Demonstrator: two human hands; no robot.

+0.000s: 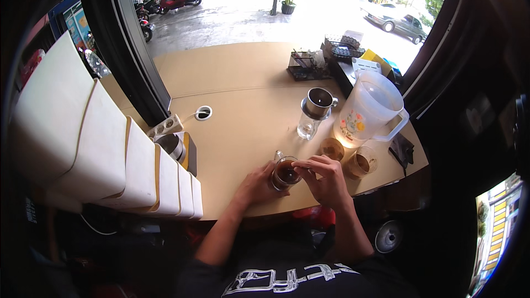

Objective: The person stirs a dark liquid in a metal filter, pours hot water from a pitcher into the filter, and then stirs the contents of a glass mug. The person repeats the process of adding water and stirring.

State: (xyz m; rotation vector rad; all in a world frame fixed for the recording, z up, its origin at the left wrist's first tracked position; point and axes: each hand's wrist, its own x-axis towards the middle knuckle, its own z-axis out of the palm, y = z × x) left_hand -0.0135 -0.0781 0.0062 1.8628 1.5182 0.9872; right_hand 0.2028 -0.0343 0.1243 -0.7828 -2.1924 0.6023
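Note:
A clear glass mug [285, 176] of dark brown drink stands near the table's front edge. My left hand [258, 186] wraps round its left side, with the mug's handle pointing away from me. Over the rim, my right hand [323, 174] pinches a thin utensil dipping into the drink; the fingers hide most of it, so its kind is unclear. Beyond the mug, a metal drip coffee filter [321, 101] sits on top of a clear glass [307, 127]. Two brown-stained tumblers, one farther back [332, 149] and one nearer [362, 162], stand right of my right hand.
A translucent plastic pitcher [368, 107] with printed flowers rises at the right. Black organisers [307, 66] stand behind it. On the left are white curved panels [103, 140], a power strip [167, 126] and a steel container [170, 147]. A dark cloth-like item [401, 151] lies at the right edge.

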